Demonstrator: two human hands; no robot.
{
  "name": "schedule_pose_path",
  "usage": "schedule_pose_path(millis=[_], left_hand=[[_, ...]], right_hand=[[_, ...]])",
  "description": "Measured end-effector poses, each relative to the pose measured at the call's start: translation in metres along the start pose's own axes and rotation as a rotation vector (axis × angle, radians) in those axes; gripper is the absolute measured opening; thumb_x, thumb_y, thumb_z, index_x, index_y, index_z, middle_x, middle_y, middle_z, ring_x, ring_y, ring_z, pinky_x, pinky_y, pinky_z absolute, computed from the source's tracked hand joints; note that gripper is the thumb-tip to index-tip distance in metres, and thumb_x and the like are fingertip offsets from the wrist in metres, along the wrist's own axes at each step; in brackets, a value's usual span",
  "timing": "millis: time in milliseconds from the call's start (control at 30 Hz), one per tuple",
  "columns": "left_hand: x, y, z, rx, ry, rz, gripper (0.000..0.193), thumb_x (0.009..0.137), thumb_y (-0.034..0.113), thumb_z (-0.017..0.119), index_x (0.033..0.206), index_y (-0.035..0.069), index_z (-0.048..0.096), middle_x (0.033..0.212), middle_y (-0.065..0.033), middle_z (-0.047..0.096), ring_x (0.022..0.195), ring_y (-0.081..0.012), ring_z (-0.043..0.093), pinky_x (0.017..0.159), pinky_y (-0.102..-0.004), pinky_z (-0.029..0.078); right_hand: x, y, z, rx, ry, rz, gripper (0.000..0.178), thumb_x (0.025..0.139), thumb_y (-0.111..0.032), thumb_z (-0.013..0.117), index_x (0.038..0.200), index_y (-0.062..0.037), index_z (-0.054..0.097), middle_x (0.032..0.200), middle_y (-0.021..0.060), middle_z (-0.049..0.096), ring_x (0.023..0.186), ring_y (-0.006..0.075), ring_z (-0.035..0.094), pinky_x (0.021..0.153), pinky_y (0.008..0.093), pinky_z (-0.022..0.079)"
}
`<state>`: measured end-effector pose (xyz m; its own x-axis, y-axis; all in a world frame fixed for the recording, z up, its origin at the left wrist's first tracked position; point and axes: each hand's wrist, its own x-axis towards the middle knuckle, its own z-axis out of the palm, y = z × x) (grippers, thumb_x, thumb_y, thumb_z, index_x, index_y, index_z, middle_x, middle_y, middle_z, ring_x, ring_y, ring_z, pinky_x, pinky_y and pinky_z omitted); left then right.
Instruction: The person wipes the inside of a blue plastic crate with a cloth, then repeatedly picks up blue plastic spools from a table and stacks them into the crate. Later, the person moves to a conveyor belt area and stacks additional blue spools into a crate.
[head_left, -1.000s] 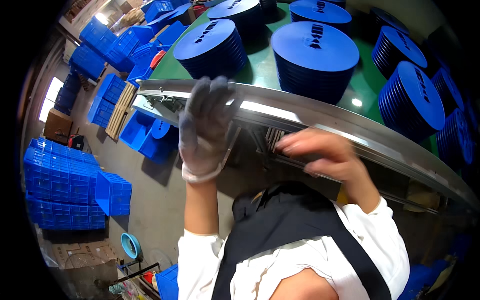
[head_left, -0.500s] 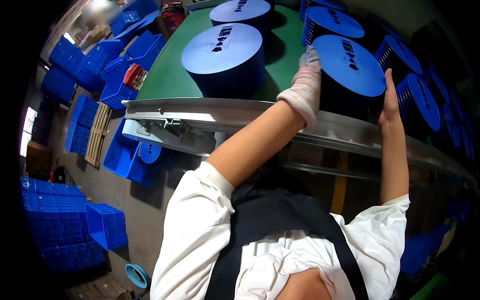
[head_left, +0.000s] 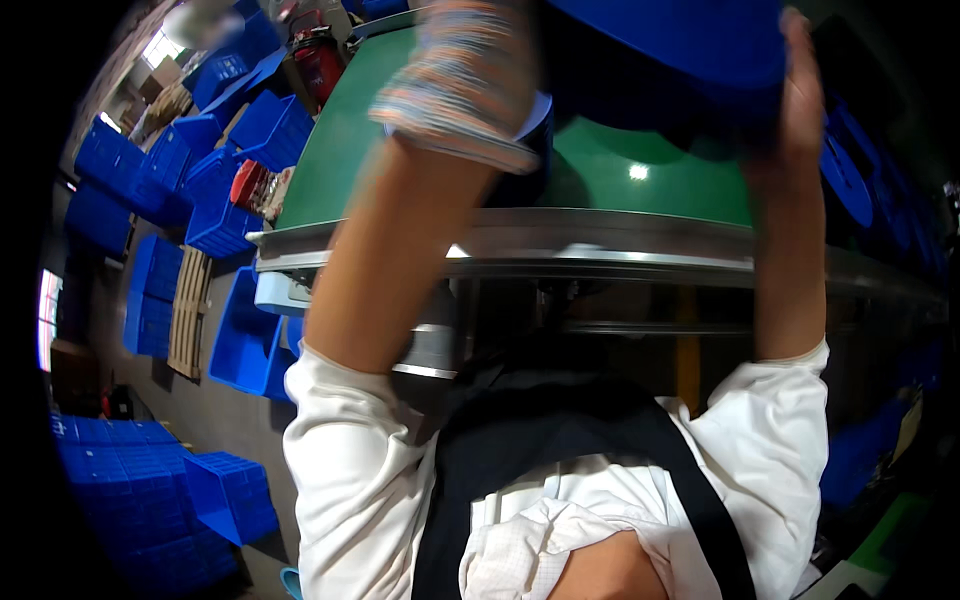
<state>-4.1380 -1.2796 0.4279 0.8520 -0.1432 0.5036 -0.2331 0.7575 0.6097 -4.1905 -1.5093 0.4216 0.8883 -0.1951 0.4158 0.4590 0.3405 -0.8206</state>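
Observation:
A stack of blue round discs is up off the green conveyor belt, cut off by the top of the picture, its shadowed underside facing me. My left hand, in a striped knit glove and smeared by motion, is against its left side; the fingertips are out of sight. On the right side my bare right hand presses with its fingers along the discs. Another stack of blue discs stands on the belt, mostly hidden behind my left hand and wrist. More discs stand in shadow to the right of my right forearm.
A metal rail edges the belt between it and me. On the floor at left are blue crates, a wooden pallet and a tall pile of blue crates. A red fire extinguisher stands past the belt's left end.
Both hands have lifted the disc stack off the belt, moving it up and to the left. My left arm now covers the nearer left stack. The view has shifted slightly.

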Motion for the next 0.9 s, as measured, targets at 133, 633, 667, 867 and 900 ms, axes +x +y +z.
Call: schedule_pose_path(millis=[133, 633, 667, 867, 900], left_hand=[[0.004, 0.085, -0.051, 0.132, 0.055, -0.091, 0.049, 0.099, 0.041, 0.044, 0.13, 0.004, 0.054, 0.131, -0.0107, 0.058, 0.12, -0.0258, 0.053, 0.106, -0.0388, 0.038], [-0.015, 0.085, -0.167, -2.281, 0.722, -0.57, 0.028, 0.09, 0.038, 0.057, 0.106, 0.018, 0.068, 0.105, 0.0008, 0.063, 0.102, -0.0221, 0.058, 0.101, -0.0463, 0.032], [-0.01, 0.076, -0.194, -2.015, 0.595, -0.751, 0.031, 0.09, 0.04, 0.056, 0.109, 0.017, 0.066, 0.112, 0.0, 0.061, 0.106, -0.0233, 0.056, 0.103, -0.0471, 0.03], [-0.015, 0.028, -0.217, -0.658, 0.159, -0.911, 0.049, 0.089, 0.049, 0.057, 0.123, 0.014, 0.059, 0.134, -0.003, 0.054, 0.122, -0.0262, 0.048, 0.109, -0.0484, 0.028], [-0.02, 0.029, -0.201, -0.378, 0.195, -0.771, 0.05, 0.089, 0.049, 0.058, 0.124, 0.014, 0.058, 0.132, -0.0029, 0.054, 0.121, -0.0252, 0.049, 0.108, -0.0476, 0.031]], right_hand=[[0.015, 0.045, 0.131, 0.238, -0.243, 0.078, 0.05, 0.103, -0.041, 0.033, 0.129, -0.0014, 0.051, 0.125, 0.0125, 0.06, 0.116, 0.0225, 0.055, 0.102, 0.038, 0.041], [0.025, 0.125, 0.085, -0.212, -0.166, 0.407, 0.091, 0.091, -0.071, 0.034, 0.154, -0.0106, 0.007, 0.159, 0.02, 0.004, 0.142, 0.0313, 0.014, 0.114, 0.0524, -0.008], [0.021, 0.132, 0.089, -0.246, -0.113, 0.477, 0.088, 0.091, -0.071, 0.031, 0.154, -0.0134, 0.009, 0.156, 0.0178, 0.017, 0.144, 0.035, 0.012, 0.113, 0.0563, -0.009], [-0.004, 0.158, 0.081, -0.247, -0.114, 0.722, 0.099, 0.08, -0.085, 0.027, 0.153, -0.0208, 0.014, 0.158, 0.0195, 0.009, 0.144, 0.043, 0.006, 0.114, 0.0617, 0.002], [-0.007, 0.155, 0.085, -0.231, -0.138, 0.707, 0.099, 0.08, -0.086, 0.026, 0.154, -0.0206, 0.013, 0.158, 0.0191, 0.008, 0.145, 0.043, 0.006, 0.114, 0.0618, 0.003]])
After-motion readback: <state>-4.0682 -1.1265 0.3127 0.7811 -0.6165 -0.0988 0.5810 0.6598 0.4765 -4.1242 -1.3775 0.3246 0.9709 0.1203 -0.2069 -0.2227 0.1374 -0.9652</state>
